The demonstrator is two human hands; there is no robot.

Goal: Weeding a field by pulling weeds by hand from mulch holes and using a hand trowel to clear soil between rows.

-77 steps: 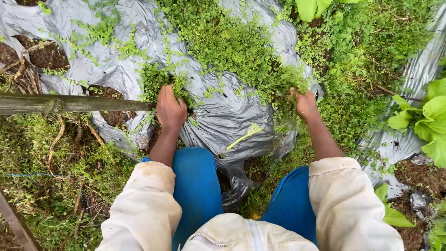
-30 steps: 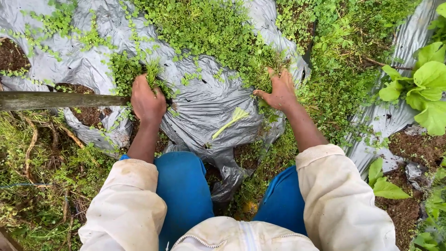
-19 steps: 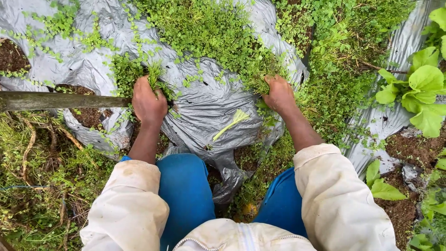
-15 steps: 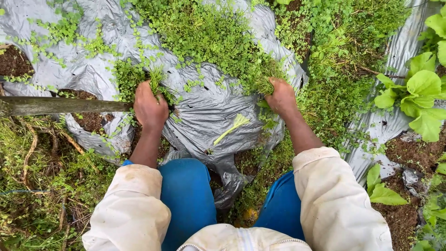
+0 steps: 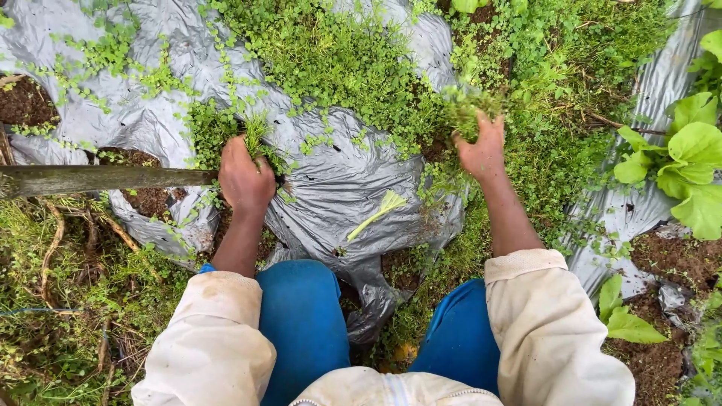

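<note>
Head view: left hand (image 5: 245,174) and right hand (image 5: 481,146) clench weeds (image 5: 466,113), fingers hidden.

1. The left hand (image 5: 246,179) is fisted, knuckles up; its fingertips and whatever they pinch are hidden under it, with only a green tuft (image 5: 256,131) poking out at twelve o'clock.
2. The right hand (image 5: 481,146) shows its back; the clump of weeds (image 5: 468,111) it grips is motion-blurred.
3. The wooden pole (image 5: 105,179) runs off the frame at nine o'clock; its near end vanishes behind the left hand.
4. The grey plastic sheet (image 5: 353,180) is partly buried under creeping weeds and cut off at twelve o'clock.
5. The leafy plant (image 5: 688,162) is cropped at three o'clock.
</note>
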